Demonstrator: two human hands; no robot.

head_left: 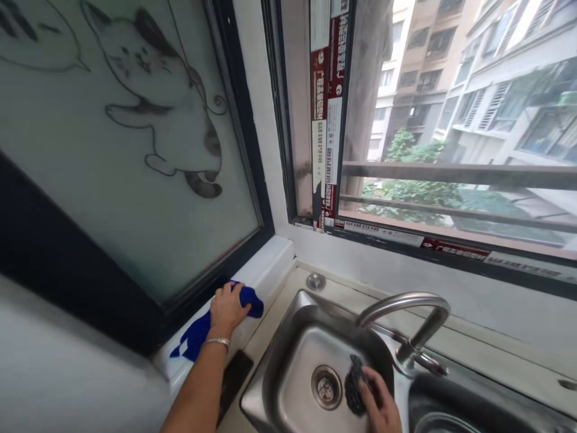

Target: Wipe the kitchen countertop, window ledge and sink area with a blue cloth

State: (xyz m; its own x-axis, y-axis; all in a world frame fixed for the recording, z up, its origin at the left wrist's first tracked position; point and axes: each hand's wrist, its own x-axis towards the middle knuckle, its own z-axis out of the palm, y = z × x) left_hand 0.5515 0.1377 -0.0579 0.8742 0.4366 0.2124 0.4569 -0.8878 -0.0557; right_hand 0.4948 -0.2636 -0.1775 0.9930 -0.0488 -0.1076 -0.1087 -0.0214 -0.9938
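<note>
My left hand [229, 308] is closed over a blue cloth [250, 300] and rests with it on the white ledge [273, 255] below the frosted pane. Part of the cloth trails along the ledge behind the wrist. Over the right side of the steel sink basin [295, 355], my right hand [381, 402] pinches a dark, crumpled bundle [354, 391]; its exact kind is not clear. The bundle hangs just right of the drain [327, 386].
A curved steel faucet [417, 304] stands at the right, between the basin and a second basin [433, 397]. A dark flat object [237, 379] lies on the counter beside my left forearm. A round metal fitting [315, 281] sits in the back corner, below the window frame [387, 234].
</note>
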